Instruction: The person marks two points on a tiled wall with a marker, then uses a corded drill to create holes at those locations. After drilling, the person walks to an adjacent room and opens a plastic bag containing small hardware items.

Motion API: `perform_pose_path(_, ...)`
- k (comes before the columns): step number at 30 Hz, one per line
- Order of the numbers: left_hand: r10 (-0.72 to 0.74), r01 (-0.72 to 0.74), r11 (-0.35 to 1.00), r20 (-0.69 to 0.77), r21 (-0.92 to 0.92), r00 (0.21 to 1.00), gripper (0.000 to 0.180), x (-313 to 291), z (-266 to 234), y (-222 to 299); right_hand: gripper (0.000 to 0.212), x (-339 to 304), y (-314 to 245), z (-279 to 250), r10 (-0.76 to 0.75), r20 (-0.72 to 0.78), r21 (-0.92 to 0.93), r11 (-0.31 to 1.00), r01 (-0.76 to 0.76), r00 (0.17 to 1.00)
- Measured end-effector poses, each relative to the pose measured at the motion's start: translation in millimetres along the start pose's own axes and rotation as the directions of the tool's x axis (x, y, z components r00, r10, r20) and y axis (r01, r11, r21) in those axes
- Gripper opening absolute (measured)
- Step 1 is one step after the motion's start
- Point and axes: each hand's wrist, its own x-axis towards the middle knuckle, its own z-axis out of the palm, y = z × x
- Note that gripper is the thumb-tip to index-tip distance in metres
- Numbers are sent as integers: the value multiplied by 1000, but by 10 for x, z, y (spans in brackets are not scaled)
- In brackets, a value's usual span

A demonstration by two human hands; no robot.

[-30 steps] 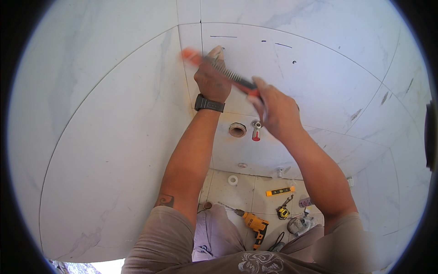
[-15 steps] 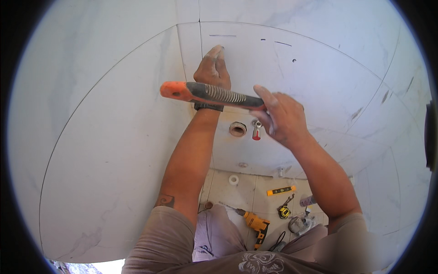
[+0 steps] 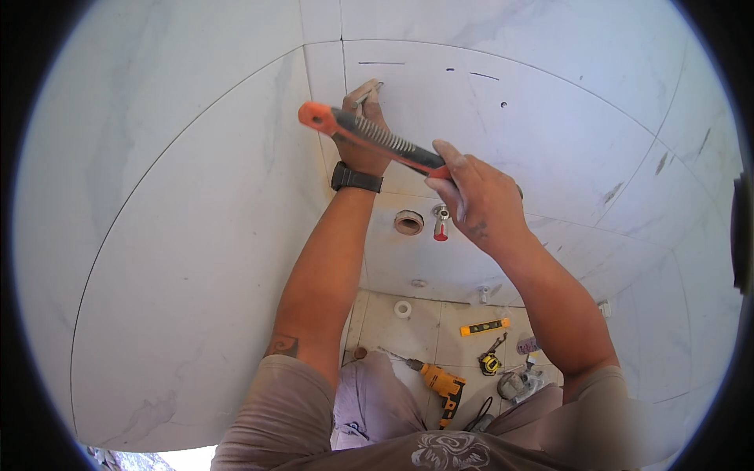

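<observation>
My right hand is closed round one end of a tool with a ribbed black-and-orange handle. The handle slants up to the left across my left hand; its orange end has a hole. The tool's other end is hidden in my grip, so its kind does not show. My left hand, dusty at the fingertips, is pinched against the white marbled wall, just below a drawn dark line. Between its fingers shows a thin pale piece, too small to name.
More marks and a small hole are to the right. Below are a round pipe opening and a red-handled valve. On the tiled floor lie a yellow drill, a level, a tape measure and a white ring.
The handle's orange end has swung up and a little right, uncovering the dark watch on my left wrist. My right hand has tilted with it; my left hand stays at the wall.
</observation>
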Motion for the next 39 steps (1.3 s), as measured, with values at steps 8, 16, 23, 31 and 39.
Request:
perform_pose_path(8,-41,41,999,19,12,999,17,3,1,5,50,-81,41,27,31,11,-6,1000,-31,999)
perform_pose_path(16,108,-106,988,-17,112,994,16,41,-3,44,52,-45,-87,-13,1,-3,64,998,-1,1000)
perform_pose_path(23,-10,12,994,-23,112,1000,16,22,-71,90,55,136,-68,14,74,-28,59,996,-72,997)
perform_pose_path(31,-4,5,997,-18,83,1000,17,31,-64,123,52,53,-27,59,23,26,-18,1000,-22,999)
perform_pose_path(39,43,-42,996,-4,79,999,18,51,-75,55,58,180,-53,-12,126,0,4,992,-126,992)
